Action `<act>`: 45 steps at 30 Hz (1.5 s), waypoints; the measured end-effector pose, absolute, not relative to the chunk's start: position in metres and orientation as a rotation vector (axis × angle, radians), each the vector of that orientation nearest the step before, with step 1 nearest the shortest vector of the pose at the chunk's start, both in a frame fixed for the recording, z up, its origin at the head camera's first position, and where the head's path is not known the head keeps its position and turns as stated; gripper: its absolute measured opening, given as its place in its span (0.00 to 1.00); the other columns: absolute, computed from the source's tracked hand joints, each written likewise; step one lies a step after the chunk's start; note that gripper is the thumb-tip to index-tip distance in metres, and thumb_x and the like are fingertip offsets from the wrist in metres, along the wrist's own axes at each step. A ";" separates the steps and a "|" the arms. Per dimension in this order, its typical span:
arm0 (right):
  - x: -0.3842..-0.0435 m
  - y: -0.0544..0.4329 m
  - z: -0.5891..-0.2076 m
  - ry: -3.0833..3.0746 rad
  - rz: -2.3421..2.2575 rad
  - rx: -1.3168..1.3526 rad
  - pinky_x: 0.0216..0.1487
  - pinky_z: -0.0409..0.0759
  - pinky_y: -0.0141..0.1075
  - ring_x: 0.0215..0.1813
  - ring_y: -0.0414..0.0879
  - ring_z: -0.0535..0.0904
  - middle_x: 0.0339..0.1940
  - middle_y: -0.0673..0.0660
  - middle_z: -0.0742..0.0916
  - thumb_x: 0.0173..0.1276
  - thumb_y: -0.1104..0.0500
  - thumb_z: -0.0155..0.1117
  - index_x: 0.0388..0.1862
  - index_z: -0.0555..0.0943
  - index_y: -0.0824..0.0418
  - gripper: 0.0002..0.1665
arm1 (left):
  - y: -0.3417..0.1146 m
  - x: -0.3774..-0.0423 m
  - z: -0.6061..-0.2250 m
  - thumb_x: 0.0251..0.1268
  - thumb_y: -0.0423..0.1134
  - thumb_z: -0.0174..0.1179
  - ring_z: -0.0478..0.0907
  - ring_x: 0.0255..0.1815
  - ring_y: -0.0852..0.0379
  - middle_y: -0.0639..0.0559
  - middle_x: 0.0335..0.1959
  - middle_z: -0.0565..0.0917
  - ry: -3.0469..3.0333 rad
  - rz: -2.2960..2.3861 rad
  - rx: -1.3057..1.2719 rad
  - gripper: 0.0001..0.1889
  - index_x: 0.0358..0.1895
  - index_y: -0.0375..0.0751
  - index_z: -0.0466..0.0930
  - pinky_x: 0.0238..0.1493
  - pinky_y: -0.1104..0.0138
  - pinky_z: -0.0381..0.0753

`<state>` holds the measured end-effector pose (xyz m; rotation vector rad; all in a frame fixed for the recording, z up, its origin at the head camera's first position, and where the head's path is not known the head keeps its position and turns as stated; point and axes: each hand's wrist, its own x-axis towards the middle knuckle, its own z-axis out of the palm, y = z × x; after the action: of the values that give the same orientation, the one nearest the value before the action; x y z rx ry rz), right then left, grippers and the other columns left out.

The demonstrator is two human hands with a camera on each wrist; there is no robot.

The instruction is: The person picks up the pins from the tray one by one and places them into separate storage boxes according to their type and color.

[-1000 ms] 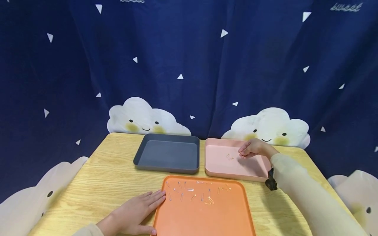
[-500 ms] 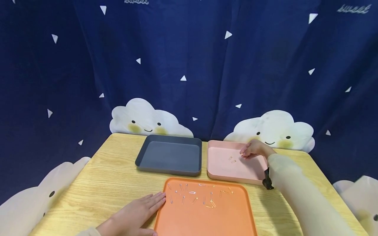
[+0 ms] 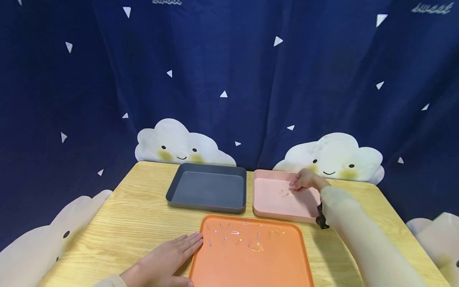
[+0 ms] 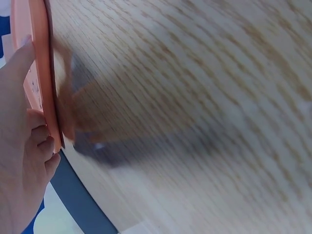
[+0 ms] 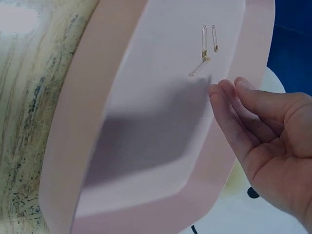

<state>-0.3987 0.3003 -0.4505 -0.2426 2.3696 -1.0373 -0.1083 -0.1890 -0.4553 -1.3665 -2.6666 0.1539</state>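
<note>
My right hand (image 3: 307,180) hovers over the pink tray (image 3: 267,205), its fingers loosely bent with nothing between them. Three gold safety pins lie in that tray just beyond my fingertips; the right wrist view shows one upright safety pin (image 5: 204,41) touching a slanted safety pin (image 5: 199,68). My left hand (image 3: 166,257) rests against the left edge of the orange tray (image 3: 251,269), fingers stretched out, thumb on the rim. Several silver and gold safety pins (image 3: 234,232) are scattered over the far part of the orange tray.
A dark grey tray (image 3: 208,187) stands at the back left, beside the pink one. All three trays are on a wooden table (image 3: 132,207). Behind the table hangs a blue curtain (image 3: 201,59) with clouds and white triangles.
My right hand has let go of a gold safety pin, which now lies with the two others in the pink tray. My left hand stays at the orange tray's edge.
</note>
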 end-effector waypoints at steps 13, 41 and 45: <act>-0.337 0.271 -0.394 2.422 -1.081 -0.218 0.45 0.87 0.40 0.33 0.41 0.86 0.30 0.57 0.90 0.64 0.70 0.61 0.51 0.74 0.83 0.20 | -0.188 -0.109 -0.455 0.66 0.72 0.36 0.71 0.69 0.49 0.43 0.70 0.70 -2.635 0.169 -1.376 0.46 0.69 0.35 0.65 0.64 0.61 0.76; -0.205 0.222 -0.408 2.550 -0.998 -0.832 0.32 0.80 0.24 0.29 0.33 0.81 0.28 0.60 0.89 0.53 0.70 0.70 0.32 0.84 0.70 0.06 | -0.188 -0.107 -0.458 0.64 0.73 0.37 0.73 0.68 0.50 0.43 0.69 0.72 -2.580 0.179 -1.342 0.46 0.67 0.35 0.67 0.62 0.60 0.77; -0.198 0.224 -0.416 2.582 -0.903 -0.891 0.31 0.79 0.23 0.30 0.34 0.82 0.29 0.59 0.90 0.52 0.71 0.71 0.31 0.85 0.69 0.06 | -0.187 -0.106 -0.458 0.64 0.73 0.37 0.72 0.68 0.49 0.42 0.69 0.72 -2.596 0.170 -1.351 0.46 0.68 0.35 0.67 0.62 0.60 0.77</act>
<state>-0.1978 0.2241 -0.4162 -0.8910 2.5820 -0.9034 -0.1064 -0.1870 -0.4577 -1.3509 -2.5963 0.1704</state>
